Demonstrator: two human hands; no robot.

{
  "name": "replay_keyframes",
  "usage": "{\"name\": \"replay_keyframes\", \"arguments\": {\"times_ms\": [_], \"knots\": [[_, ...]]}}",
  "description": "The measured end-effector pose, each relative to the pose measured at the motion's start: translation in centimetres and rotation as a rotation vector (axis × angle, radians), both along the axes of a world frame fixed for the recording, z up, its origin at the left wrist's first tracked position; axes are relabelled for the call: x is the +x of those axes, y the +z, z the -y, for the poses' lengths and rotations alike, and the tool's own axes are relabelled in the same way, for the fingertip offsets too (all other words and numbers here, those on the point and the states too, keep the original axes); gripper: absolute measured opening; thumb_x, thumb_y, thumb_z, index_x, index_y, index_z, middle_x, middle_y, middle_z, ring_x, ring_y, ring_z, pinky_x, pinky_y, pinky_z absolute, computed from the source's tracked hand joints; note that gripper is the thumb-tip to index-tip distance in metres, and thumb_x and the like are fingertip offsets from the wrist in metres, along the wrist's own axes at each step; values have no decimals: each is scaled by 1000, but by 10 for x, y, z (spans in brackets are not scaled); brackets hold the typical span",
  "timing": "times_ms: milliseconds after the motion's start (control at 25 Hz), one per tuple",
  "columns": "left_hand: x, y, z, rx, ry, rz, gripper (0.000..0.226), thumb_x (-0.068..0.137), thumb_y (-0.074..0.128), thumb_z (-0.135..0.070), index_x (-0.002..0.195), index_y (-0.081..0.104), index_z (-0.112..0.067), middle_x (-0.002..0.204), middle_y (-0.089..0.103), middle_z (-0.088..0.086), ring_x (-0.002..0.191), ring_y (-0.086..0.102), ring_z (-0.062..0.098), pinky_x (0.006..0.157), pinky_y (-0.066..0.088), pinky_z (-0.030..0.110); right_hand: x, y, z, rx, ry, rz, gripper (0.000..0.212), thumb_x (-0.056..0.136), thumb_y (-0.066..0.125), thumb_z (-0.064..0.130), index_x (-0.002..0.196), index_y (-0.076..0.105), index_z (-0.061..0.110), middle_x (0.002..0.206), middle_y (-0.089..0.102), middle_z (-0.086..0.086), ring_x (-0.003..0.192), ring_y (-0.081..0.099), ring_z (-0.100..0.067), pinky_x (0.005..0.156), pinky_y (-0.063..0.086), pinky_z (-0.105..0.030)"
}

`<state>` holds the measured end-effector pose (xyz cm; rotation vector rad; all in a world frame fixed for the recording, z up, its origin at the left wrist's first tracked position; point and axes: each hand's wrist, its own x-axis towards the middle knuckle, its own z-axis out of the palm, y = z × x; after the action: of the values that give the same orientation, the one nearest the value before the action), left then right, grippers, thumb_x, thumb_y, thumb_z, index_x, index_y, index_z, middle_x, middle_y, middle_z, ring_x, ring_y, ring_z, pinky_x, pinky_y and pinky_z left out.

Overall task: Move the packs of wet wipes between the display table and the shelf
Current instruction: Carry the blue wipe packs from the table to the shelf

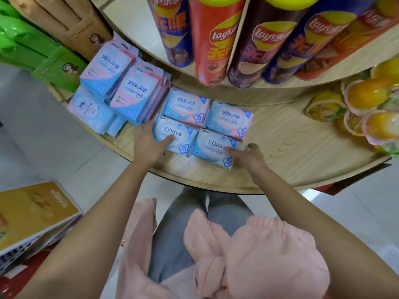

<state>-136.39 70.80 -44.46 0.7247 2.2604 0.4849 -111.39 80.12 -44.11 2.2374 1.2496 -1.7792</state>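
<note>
head view, display table: round wooden display table with a raised upper tier; the person stands at its near edge, both bare arms stretched over the lower ring
left hand: left hand lies on the left edge of the left edi wet wipes pack; thumb on its top face, fingers down its far left side; clasping the pack, which lies flat on the wood
right hand: right hand rests on the near right corner of the right edi wet wipes pack; fingers spread loosely, fingertips touching the wrapper; hand not closed round it
packs in front: the two edi packs lie side by side, touching; just behind them two pink-and-blue 999 wet wipes packs, also flat, so the four form a square block
packs at left: more 999 packs stand tilted in a leaning bundle just left of the block; a pale flat pack lies beneath them at the table's rim
upper tier: lay's crisp tubes stand in a row
right side: cups of orange fruit jelly heaped on the lower ring, well apart from the wipes
left side: green cartons and brown cartons beyond the wipes
below: pink sleeves pushed up, grey trousers, pale tiled floor
</note>
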Motion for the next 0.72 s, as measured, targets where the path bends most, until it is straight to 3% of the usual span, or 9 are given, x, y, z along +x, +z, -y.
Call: {"name": "replay_keyframes", "arguments": {"times_ms": [160, 240, 360, 480, 600, 720], "knots": [[-2, -25, -3, -70, 126, 105, 91, 44, 78, -67, 119, 55, -21, 115, 65, 1, 107, 62, 18, 94, 50, 41, -23, -34, 2, -47, -81, -9, 119, 16, 80, 69, 117, 49, 13, 117, 60, -7, 106, 62, -27, 88, 54, -44], [-6, -38, 2, -103, 135, 91, 99, 35, 76, -75, 119, 55, -27, 114, 66, -4, 106, 63, 16, 94, 50, 41, -33, -42, 10, -46, -73, -4, 124, 16, 80, 67, 122, 47, 11, 119, 58, -7, 107, 60, -27, 91, 52, -44], [-4, -26, -6, -136, 230, 138, 96, 28, 80, -72, 111, 60, -28, 106, 69, -9, 99, 65, 13, 92, 52, 37, -37, -47, 13, -43, -155, -24, 121, 4, 82, 64, 110, 57, 10, 105, 67, -7, 93, 67, -23, 81, 58, -41], [-1, -20, -4, -167, 265, 211, 84, 32, 86, -61, 104, 66, -23, 98, 71, -10, 92, 66, 10, 87, 53, 33, -27, -49, 15, -103, -233, -181, 100, 10, 93, 45, 99, 69, 8, 95, 73, -7, 82, 72, -24, 75, 59, -42], [3, -13, 6, -158, 242, 349, 64, 41, 90, -48, 96, 72, -23, 93, 73, -9, 90, 67, 9, 87, 54, 33, -19, -38, 12, -115, -228, -288, 90, 30, 97, 20, 110, 62, 0, 100, 72, -12, 86, 72, -26, 71, 60, -41], [8, -8, 17, -93, 203, 393, 55, 49, 90, -42, 97, 69, -24, 95, 73, -8, 90, 67, 10, 81, 54, 31, -7, -34, 7, -172, -138, -342, 91, 35, 96, 22, 116, 59, 1, 103, 72, -12, 89, 72, -26, 70, 59, -37]]}}
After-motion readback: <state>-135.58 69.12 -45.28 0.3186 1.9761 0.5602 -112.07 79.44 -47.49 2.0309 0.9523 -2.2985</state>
